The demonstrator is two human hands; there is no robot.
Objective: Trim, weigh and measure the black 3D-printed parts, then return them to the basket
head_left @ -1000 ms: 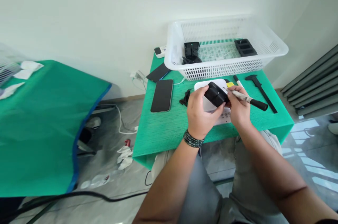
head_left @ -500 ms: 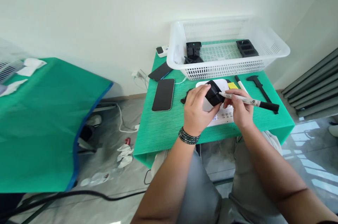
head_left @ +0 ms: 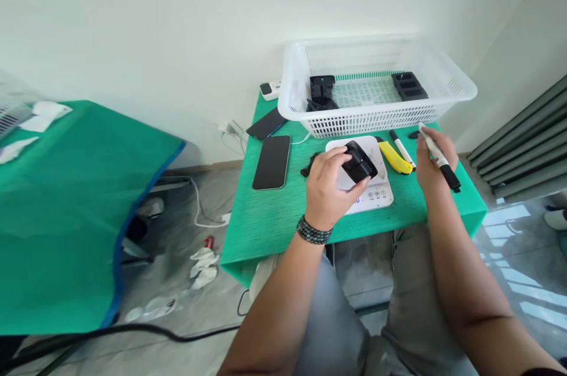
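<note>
My left hand grips a black molded plastic part, tilted above the white digital scale. Fingers are on its far side and the thumb is on its near edge. On the right, my right hand is closed round a white marker with a black end, its pale tip pointing up and away from me. That hand covers most of the black caliper; I cannot tell whether it touches it. A yellow utility knife and another white marker lie between the scale and my right hand.
A white plastic basket with several black parts stands at the back of the green-covered table. Two phones, a dark one and another, lie at the left. Another green-covered table is farther left.
My right hand has moved right with the marker, away from the black part and over the caliper. The yellow knife is now uncovered. My left hand still holds the part above the scale.
</note>
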